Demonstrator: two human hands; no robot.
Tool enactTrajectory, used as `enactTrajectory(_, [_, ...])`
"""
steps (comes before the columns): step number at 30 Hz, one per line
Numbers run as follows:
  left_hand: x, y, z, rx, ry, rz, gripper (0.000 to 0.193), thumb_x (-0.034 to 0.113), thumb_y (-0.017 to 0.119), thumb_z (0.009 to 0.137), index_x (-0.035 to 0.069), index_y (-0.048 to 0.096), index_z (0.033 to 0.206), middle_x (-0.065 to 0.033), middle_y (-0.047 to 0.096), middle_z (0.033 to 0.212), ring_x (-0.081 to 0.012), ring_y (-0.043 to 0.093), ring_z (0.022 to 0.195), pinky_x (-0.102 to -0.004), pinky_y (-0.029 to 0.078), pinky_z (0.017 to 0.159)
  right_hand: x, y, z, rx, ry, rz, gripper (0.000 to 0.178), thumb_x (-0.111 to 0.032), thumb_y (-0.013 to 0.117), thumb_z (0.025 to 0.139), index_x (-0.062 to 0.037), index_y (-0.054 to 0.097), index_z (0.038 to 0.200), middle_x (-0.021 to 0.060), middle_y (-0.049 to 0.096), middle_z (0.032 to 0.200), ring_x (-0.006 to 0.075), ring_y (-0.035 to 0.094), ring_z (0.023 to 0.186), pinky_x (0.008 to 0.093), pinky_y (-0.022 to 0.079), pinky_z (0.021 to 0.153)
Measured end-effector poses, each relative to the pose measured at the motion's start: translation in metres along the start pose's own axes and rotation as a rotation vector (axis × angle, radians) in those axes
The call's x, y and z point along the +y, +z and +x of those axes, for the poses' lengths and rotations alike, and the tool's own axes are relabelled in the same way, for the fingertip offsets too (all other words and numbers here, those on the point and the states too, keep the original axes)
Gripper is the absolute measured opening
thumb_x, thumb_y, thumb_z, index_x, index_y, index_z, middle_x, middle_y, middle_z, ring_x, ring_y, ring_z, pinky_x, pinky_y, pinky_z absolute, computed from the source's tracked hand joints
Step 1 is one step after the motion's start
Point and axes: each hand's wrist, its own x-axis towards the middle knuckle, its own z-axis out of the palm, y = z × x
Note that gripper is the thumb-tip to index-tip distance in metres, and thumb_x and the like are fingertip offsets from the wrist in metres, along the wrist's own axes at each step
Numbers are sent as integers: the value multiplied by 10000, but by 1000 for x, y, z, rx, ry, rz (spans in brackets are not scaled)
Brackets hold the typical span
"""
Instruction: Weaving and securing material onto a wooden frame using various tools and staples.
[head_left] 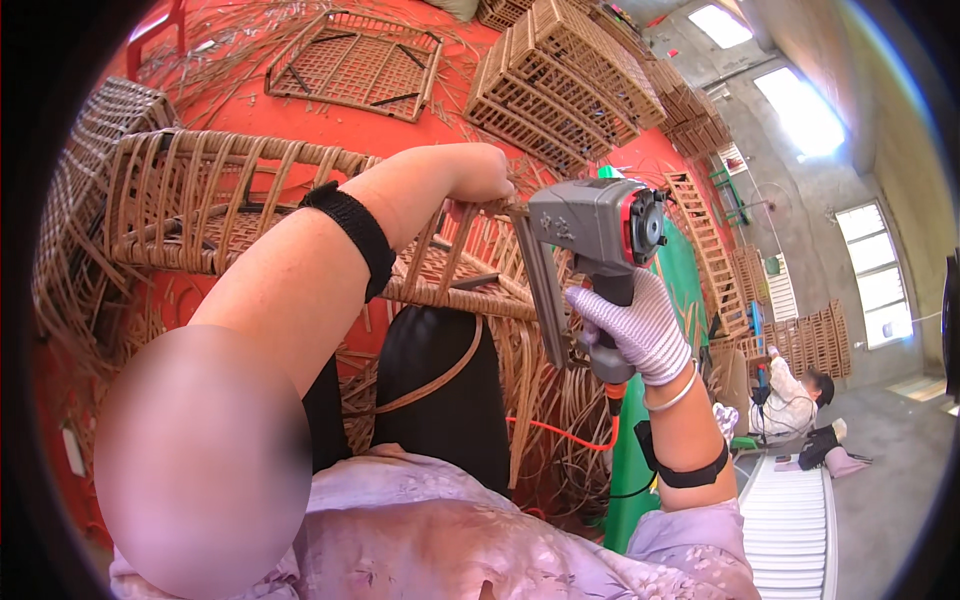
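Head cam: R hand (640, 328), striped glove, fingers wrapped round grip of grey nail gun (590, 222); gun body above those fingers, long magazine (541, 292) to their L. L hand (484, 176), bare, at upper rim of woven cane frame (430, 292); fingers curled, mostly hidden, can't tell if pinching rim. Frame runs L of and below L fingers. Mag just R of L fingers, contact w/ frame unclear. Orange-red hose (600, 446) below R fingers. Slatted crate (560, 85) beyond L fingers.
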Motion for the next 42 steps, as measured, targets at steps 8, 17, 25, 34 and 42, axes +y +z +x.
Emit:
enactTrajectory(8, [3,-2,-3,-6,37,42,357,236,482,921,-44,672,806,-134,639,681,-236,672,556,-358,582,537,-1,1,2,-18,1,-9,264,-224,744,849,6,618,820,17,584,575,84,555,464,241,432,428])
enactTrajectory(17, [-7,-3,0,-59,277,337,396,278,470,958,-30,675,815,-124,630,649,-211,651,527,-327,569,544,20,-4,-12,28,-8,227,214,-176,729,844,-5,604,871,23,577,594,92,551,482,249,446,472])
enactTrajectory(25, [-5,5,9,18,43,-67,471,374,496,980,23,610,688,-57,584,620,-178,622,541,-324,523,527,150,-55,-95,482,109,862,286,-166,688,887,-49,586,1128,20,484,624,158,501,499,339,479,521])
enactTrajectory(34, [7,4,-4,165,-6,-297,536,518,469,980,51,616,761,-11,598,756,-102,569,714,-242,451,725,321,-73,-152,876,170,1499,218,-264,653,917,-74,551,949,4,503,614,170,502,537,350,471,580])
enactTrajectory(42, [-4,2,-1,177,-96,-298,566,563,463,964,36,644,865,-52,618,724,-146,611,661,-299,514,655,357,-115,-139,1143,464,1225,612,-605,568,883,-2,635,967,176,657,744,339,671,737,491,551,743])
